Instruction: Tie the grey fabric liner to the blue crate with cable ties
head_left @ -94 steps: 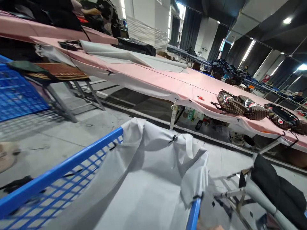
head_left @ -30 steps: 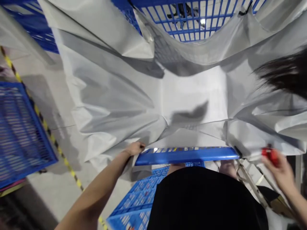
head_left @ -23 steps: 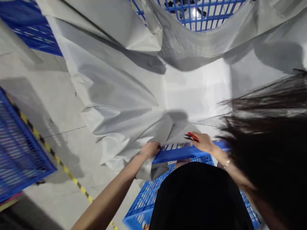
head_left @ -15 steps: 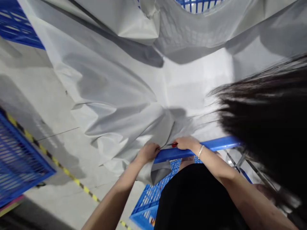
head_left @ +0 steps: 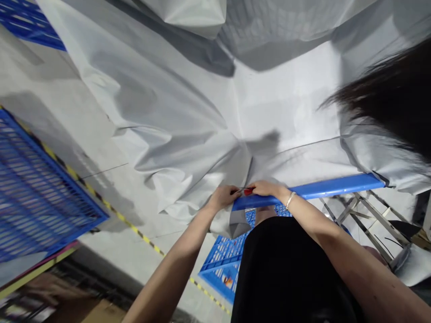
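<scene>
A large grey-white sheet (head_left: pixel 175 107) lines and drapes over a big blue crate, whose blue rim (head_left: pixel 336 184) shows along the near side. At the near left corner, my left hand (head_left: pixel 222 197) pinches the sheet's edge. Close to its right, my right hand (head_left: pixel 266 188) is closed around small red-handled scissors (head_left: pixel 248 191), their thin metal blades pointing left toward my left fingers. The blades meet the sheet, though how far they bite is too small to make out. A slit (head_left: pixel 249 168) or fold runs up from there.
Another blue crate (head_left: pixel 47 188) stands at the left, beside yellow-black floor tape (head_left: pixel 151 244). Below the rim sits a blue basket (head_left: pixel 218 269). A metal folding frame (head_left: pixel 373 215) is at the right. Dark hair (head_left: pixel 404 103), apparently another person's, leans in at the right.
The view has shifted, and the dark hair has drawn back to the right, uncovering more of the blue rim. My hands have come closer together at the scissors.
</scene>
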A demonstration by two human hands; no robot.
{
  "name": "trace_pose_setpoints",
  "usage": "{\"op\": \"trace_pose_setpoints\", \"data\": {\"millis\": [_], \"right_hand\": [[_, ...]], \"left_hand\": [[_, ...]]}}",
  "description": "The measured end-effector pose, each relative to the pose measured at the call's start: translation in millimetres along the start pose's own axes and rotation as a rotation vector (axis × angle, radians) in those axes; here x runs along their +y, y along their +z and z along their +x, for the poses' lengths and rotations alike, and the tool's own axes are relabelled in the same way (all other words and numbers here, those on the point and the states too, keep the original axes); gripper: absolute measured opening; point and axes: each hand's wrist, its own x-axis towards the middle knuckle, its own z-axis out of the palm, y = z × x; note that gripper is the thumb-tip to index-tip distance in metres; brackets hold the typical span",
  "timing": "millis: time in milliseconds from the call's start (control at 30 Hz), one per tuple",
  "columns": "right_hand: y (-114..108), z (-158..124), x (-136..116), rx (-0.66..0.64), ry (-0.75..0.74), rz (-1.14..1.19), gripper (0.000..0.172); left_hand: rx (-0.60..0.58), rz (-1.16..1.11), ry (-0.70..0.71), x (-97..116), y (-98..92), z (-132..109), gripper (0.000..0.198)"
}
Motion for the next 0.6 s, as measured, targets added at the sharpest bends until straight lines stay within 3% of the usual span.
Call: {"op": "trace_pose_setpoints", "data": {"millis": [133, 333, 500, 600], "right_hand": [[-2.6, -3.1, -5.2, 0.037, 0.095, 0.101, 0.035], [0.6, 1.7, -7.6, 0.151, 0.184, 0.326, 0.032], [10.3, 25.4, -17.9, 0.357, 0.295, 0.207, 0.032], [13.7, 41.6, -26.6, 0.309, 0.297, 0.127, 0.025]], "left_hand": [[-0.056, -0.007, 0.1, -1.3, -7.4, -4.3, 0.037], [-0.12, 0.229, 0.191, 10.1, -9.2, -0.6, 0.038], [-0.1, 0.37, 0.228, 22.5, -4.2, -3.6, 0.035], [-0.049, 0.368, 0.217, 27.5, -0.1, -10.5, 0.037]]}}
